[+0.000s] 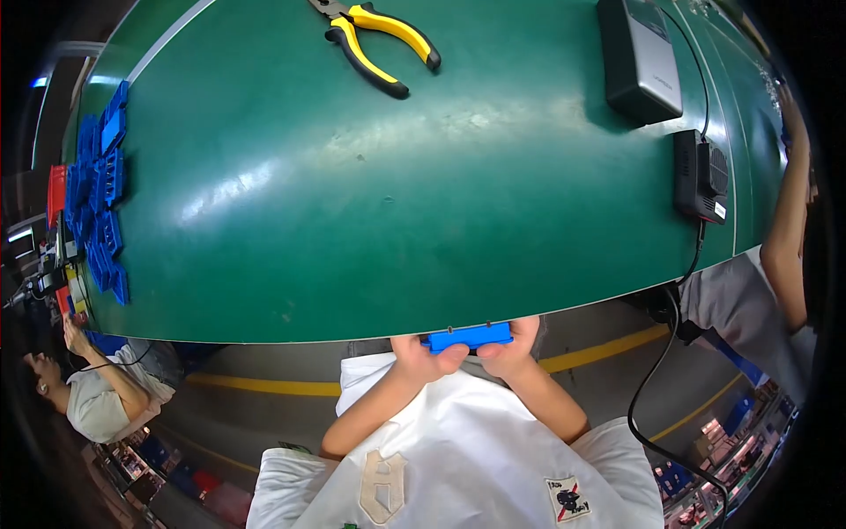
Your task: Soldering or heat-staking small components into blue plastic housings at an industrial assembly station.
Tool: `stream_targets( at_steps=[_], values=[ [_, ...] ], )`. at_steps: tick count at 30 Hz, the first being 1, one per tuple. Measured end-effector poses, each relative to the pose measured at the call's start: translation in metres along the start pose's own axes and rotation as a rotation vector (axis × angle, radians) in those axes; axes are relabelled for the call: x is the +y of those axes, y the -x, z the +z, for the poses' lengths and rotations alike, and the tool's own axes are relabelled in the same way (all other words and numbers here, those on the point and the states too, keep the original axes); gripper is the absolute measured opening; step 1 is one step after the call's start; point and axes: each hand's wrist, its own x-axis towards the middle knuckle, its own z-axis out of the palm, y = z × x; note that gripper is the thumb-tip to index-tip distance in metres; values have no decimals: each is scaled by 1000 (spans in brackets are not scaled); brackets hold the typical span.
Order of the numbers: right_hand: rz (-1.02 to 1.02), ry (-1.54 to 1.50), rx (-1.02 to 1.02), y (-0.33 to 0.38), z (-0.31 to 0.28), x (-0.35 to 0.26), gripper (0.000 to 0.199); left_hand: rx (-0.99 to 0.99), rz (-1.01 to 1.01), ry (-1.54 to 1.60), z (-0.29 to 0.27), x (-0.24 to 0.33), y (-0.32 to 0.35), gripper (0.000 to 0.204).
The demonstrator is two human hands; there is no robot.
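Note:
A small blue plastic part point(471, 337), long and boxy with two little dark tabs along its far edge, is held level between both my hands at the table's near edge. My left hand point(421, 360) is closed round its left end, with the thumb pressed on the near side. On the right end my right hand point(515, 348) grips it the same way, thumb towards the middle. The fingers beneath the part are mostly hidden. Far ahead on the green table point(379, 220) lie pliers point(370, 40) with yellow and black handles, their jaws cut off by the upper edge.
Several blue plastic parts point(101, 194) are piled along the table's left side. On the right stand a grey and black box-shaped device point(641, 62) and a black charger point(699, 176), whose cable point(648, 388) hangs over the edge. Other people sit at left point(115, 397) and right point(784, 238).

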Motion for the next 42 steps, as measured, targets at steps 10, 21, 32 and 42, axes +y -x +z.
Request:
stream_targets(
  at_steps=[10,21,32,42],
  values=[
    [44,182,201,3,18,-6,58,64,-55,-98,5,0,6,33],
    [194,51,-134,-4,9,-43,22,-102,-224,-5,-14,10,31,64],
    [203,113,17,2,13,-45,29,-234,-248,57,-15,19,15,55],
    [201,155,93,5,15,-38,35,-207,-128,-158,-8,20,9,45]
  ],
)
